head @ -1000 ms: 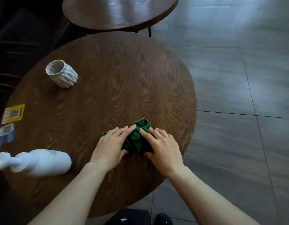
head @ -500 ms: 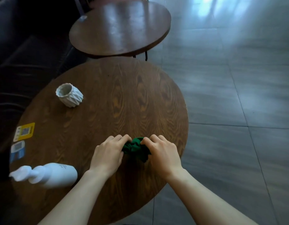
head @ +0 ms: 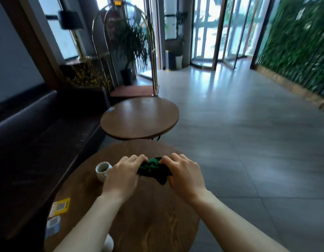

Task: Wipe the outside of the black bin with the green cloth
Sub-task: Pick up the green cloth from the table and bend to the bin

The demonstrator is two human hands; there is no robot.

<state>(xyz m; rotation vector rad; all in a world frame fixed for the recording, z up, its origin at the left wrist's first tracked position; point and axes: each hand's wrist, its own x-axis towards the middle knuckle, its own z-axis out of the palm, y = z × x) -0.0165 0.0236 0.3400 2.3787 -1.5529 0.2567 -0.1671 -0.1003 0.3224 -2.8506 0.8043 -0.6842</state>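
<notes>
The green cloth (head: 154, 169) is bunched into a dark wad between my two hands, just over the round wooden table (head: 154, 224). My left hand (head: 121, 177) grips its left side with the fingers curled in. Its right side is pinched by my right hand (head: 183, 175). A dark bin-like box (head: 171, 60) stands far off by the glass doors, blurred; I cannot tell whether it is the black bin.
A white faceted cup (head: 102, 170) stands just left of my left hand. Stickers (head: 60, 206) and a white bottle (head: 108, 244) sit near the table's front left. Beyond are a second round table (head: 139, 119), a dark bench (head: 39, 133) on the left, a luggage cart (head: 154, 51) and open tiled floor on the right.
Both hands have gathered the cloth into a tighter wad and closed on it. My view has swung up from the tabletop to the lobby ahead.
</notes>
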